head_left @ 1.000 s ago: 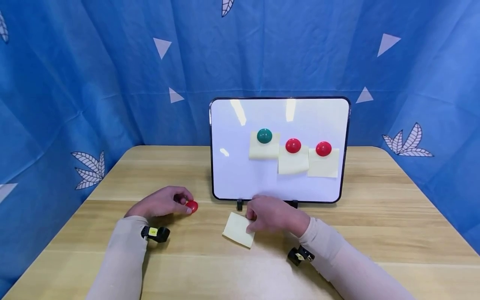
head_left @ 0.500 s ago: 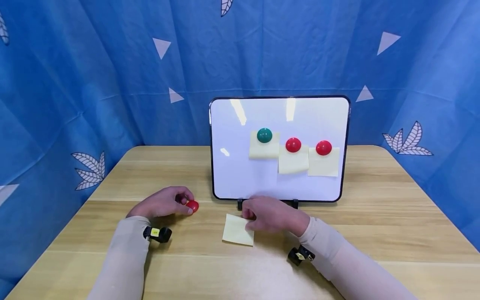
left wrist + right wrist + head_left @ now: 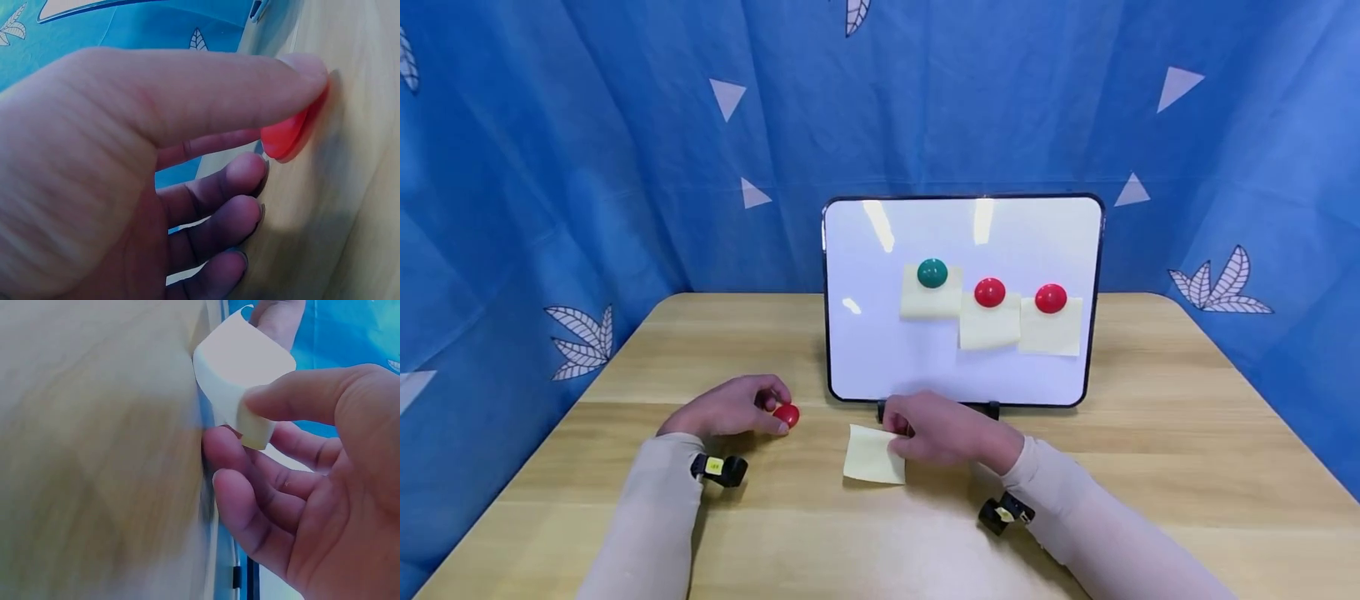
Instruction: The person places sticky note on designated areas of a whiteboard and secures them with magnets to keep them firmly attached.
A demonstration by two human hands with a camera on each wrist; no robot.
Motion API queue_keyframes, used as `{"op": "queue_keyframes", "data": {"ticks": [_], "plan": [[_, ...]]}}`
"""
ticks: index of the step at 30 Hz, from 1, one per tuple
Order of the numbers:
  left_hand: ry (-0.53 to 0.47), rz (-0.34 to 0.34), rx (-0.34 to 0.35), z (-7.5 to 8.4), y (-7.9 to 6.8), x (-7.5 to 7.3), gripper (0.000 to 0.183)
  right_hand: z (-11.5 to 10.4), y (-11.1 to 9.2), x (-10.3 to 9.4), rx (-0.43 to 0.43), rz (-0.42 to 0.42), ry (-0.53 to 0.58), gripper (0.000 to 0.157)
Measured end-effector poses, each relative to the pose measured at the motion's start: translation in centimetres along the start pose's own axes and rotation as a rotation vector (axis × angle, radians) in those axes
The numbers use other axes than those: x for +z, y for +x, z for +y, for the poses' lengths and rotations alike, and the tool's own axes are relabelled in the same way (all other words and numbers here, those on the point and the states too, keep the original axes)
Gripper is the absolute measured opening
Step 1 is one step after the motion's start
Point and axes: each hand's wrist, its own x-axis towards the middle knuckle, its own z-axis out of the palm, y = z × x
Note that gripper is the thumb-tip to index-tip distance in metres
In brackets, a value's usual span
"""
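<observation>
My left hand (image 3: 730,407) pinches a red round magnet (image 3: 787,415) at the tabletop, left of the whiteboard. In the left wrist view the thumb lies over that magnet (image 3: 282,136), and the other fingers curl below. Just in front of the whiteboard (image 3: 880,358), my right hand (image 3: 951,429) holds a pale yellow sticky note (image 3: 874,456) by its right edge. Seen from the right wrist, the note (image 3: 240,359) bends in a curve between thumb and fingers, off the table surface. The index fingertip is partly hidden behind it.
On the whiteboard hang three sticky notes, one under a green magnet (image 3: 932,273), the others under a red magnet (image 3: 989,292) and another red magnet (image 3: 1051,298). Black feet (image 3: 992,410) support the board on the wooden table (image 3: 820,533). A blue curtain (image 3: 625,150) surrounds the back.
The sticky note in my right hand has turned, its lower edge now more level and slightly higher. My left hand stays almost in place with the red magnet.
</observation>
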Motion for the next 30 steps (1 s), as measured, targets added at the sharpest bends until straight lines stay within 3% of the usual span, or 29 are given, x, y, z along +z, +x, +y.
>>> {"op": "queue_keyframes", "data": {"ticks": [10,30], "plan": [[0.006,0.012,0.006,0.34,-0.1,0.04,0.041,0.36,0.25,0.01,-0.001,0.157,0.108,0.015],[0.027,0.059,-0.048,0.11,-0.19,0.23,0.037,0.93,0.27,0.09,-0.016,0.245,0.229,0.015]]}}
